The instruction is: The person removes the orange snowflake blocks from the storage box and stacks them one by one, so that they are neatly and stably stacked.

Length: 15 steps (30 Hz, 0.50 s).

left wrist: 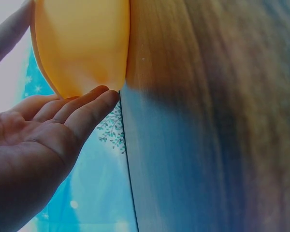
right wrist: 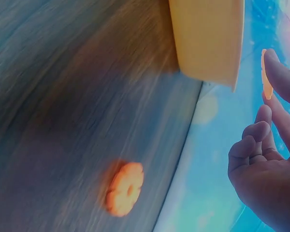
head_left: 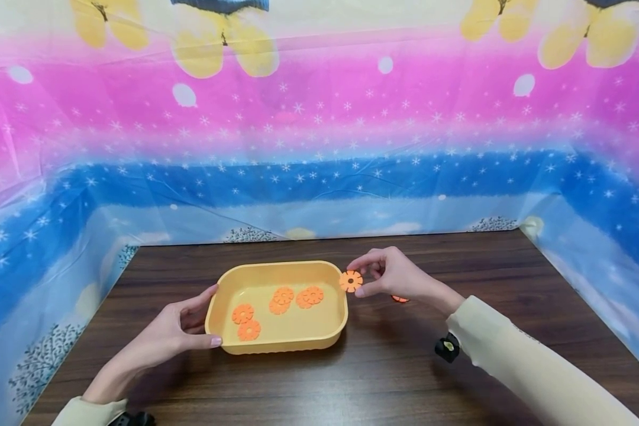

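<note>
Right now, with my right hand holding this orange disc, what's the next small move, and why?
Probably shift your right hand slightly left and release the pinched disc inside the yellow tray: it's near the right end, other orange discs lie inside, and your left hand holds the left end.

Screened-off workspace, room type unclear, wood-grain table [head_left: 389,378], snowflake-print cloth [head_left: 319,136] on three sides

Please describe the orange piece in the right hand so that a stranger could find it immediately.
On the brown table, find the yellow tray, then the right hand beside it. That hand pinches the orange flower-shaped piece, the only one held up.
</note>
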Tool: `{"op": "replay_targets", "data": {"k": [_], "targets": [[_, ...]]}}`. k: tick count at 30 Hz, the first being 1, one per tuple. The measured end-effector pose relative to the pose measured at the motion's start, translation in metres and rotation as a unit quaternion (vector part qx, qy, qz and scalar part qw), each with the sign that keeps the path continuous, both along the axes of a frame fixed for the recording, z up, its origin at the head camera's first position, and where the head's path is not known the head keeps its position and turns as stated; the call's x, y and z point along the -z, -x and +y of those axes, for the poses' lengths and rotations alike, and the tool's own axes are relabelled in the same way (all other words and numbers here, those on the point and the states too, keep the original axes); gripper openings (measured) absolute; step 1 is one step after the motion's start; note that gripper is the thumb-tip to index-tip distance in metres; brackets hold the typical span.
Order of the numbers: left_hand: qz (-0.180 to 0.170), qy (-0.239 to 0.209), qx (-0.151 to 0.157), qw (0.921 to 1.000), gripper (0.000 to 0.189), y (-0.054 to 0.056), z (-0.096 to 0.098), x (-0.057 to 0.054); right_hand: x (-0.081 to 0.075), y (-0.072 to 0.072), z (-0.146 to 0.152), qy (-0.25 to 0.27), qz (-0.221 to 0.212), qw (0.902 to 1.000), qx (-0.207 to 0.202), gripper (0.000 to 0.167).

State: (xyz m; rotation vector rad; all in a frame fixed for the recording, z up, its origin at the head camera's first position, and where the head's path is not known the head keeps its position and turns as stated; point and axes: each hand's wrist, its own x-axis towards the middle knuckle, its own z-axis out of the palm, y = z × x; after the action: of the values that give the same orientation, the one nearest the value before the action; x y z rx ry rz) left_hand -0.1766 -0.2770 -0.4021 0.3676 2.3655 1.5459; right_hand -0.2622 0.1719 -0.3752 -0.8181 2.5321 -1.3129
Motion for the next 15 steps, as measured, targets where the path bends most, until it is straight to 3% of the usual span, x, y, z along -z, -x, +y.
{"op": "replay_targets", "data": {"k": [15], "targets": [[0.016, 0.003, 0.013, 0.9998, 0.102, 0.0, -0.001, -0.001, 0.018, 0.002, 0.047, -0.014, -0.023, 0.9983, 0.052, 0.043]]}}
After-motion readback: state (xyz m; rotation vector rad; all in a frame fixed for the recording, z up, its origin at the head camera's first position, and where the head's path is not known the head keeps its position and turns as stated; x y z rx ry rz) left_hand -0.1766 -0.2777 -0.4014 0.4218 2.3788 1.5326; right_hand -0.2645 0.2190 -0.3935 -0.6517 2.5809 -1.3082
